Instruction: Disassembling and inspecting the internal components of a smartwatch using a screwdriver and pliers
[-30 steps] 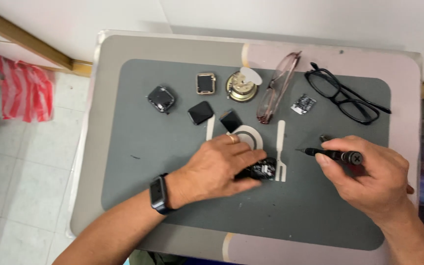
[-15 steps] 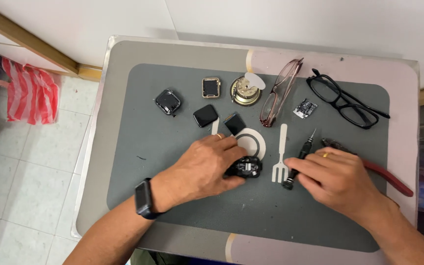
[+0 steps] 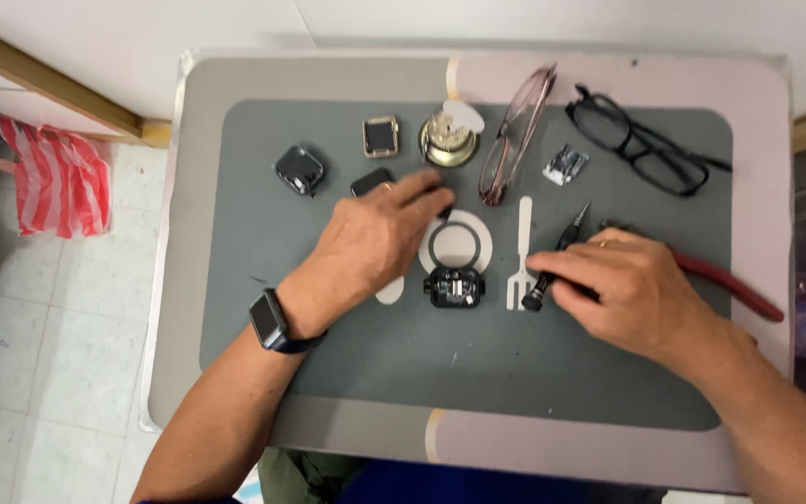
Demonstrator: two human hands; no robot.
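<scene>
Grey mat on surface: left hand fingers apart by small black square piece, right hand clamps black screwdriver.

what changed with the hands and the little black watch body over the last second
The left hand let go of the black watch body and moved up the mat toward a small black square part. The right hand lowered the screwdriver toward the mat, still gripping it. The watch body now lies uncovered below the ring. The glasses, pliers and other parts stayed put.
</scene>
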